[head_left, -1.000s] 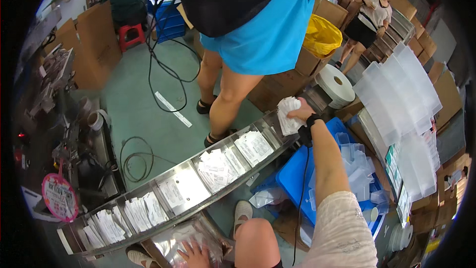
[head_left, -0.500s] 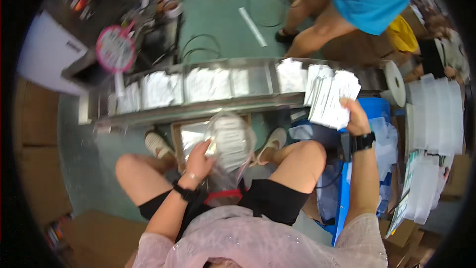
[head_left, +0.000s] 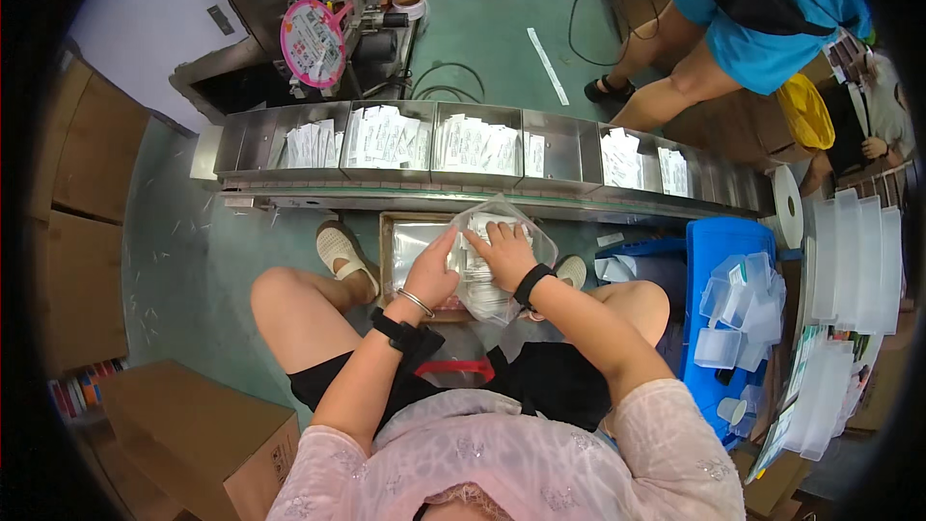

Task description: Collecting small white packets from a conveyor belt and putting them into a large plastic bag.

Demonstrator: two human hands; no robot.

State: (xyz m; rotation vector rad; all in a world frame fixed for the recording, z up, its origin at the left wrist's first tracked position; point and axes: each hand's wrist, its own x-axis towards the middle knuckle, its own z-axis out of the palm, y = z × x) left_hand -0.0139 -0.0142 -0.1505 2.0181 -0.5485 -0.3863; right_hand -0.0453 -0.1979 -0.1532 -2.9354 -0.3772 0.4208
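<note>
At the middle of the shallow cardboard box, the left hand meets a clear plastic container; I cannot tell whether it grips. In the container's right-lying half of the box, white packets stack lengthwise from near edge toward far. The right hand lies over them, fingers spread, unclenched.

Flat white printed packets lie stacked inside a clear plastic container over a shallow cardboard box.
</note>
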